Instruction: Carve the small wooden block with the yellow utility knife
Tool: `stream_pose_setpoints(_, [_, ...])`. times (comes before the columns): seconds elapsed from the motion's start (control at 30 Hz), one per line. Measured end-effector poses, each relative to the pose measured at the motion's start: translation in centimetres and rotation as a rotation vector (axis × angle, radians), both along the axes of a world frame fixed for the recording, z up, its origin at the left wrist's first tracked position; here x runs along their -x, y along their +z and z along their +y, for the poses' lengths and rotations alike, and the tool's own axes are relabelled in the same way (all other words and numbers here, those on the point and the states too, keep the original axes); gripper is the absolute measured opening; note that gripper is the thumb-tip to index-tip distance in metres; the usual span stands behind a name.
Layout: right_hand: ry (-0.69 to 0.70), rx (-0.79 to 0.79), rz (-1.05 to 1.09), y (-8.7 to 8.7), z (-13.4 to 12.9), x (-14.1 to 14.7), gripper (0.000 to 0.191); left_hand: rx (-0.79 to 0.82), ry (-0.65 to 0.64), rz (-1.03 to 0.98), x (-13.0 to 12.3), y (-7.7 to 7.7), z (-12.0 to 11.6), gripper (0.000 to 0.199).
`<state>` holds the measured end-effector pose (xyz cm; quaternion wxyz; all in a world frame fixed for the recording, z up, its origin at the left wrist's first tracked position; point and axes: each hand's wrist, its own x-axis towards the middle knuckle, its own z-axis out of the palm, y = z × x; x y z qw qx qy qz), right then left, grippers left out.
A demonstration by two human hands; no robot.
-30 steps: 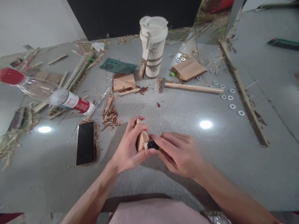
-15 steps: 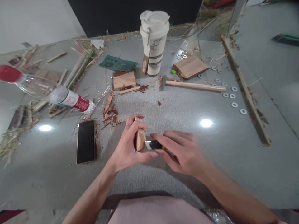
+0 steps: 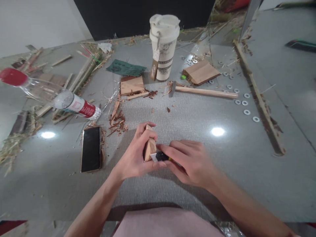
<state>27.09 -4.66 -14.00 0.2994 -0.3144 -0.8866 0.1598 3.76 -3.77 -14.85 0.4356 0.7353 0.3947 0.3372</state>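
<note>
My left hand (image 3: pixel 134 156) is wrapped round a small block of wood (image 3: pixel 150 148), its thumb stretched out below toward the right hand. My right hand (image 3: pixel 189 161) grips a utility knife (image 3: pixel 161 156) with a black front part and a bit of yellow showing between the fingers. The knife's short blade lies against the lower right side of the wood block. Most of the knife's handle is hidden in my right hand. The left thumb tip is just under the front of the knife.
Ahead stand a white lidded cup (image 3: pixel 164 47) and a hammer (image 3: pixel 204 91) lying flat. Wood pieces (image 3: pixel 201 71), washers (image 3: pixel 244 103) and shavings (image 3: pixel 118 122) are scattered about. To the left lie a phone (image 3: pixel 91 149) and a plastic bottle (image 3: pixel 81 105); a long wood strip (image 3: pixel 259 98) lies right.
The knife blade has moved slightly down and left, from beside the wood block onto its lower side. The left hand with the block has shifted a little to the right.
</note>
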Motion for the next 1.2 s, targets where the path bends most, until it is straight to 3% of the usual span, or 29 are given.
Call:
stream_pose_setpoints(0.17, [-0.055,-0.064,-0.009,0.28,-0.46,0.43,0.026,-0.032,0.033,0.005,-0.17,-0.1,-0.17,0.049])
stream_pose_setpoints(0.37, [-0.233,-0.036,0.067,0.28,-0.33,0.05,0.024,-0.053,0.1,0.053,-0.44,0.05,-0.34,0.034])
stream_pose_setpoints(0.7, [0.001,0.011,0.013,-0.15,0.03,0.1,0.026,-0.022,0.079,0.022,-0.18,-0.02,0.03,0.067])
stream_pose_setpoints(0.97, [-0.03,0.019,-0.006,0.14,-0.09,0.11,0.025,0.017,0.052,0.05,-0.1,0.1,0.0,0.059])
stream_pose_setpoints(1.2, [-0.131,-0.078,-0.045,0.38,-0.49,0.52,0.025,0.016,0.109,0.051,-0.42,0.16,-0.46,0.051])
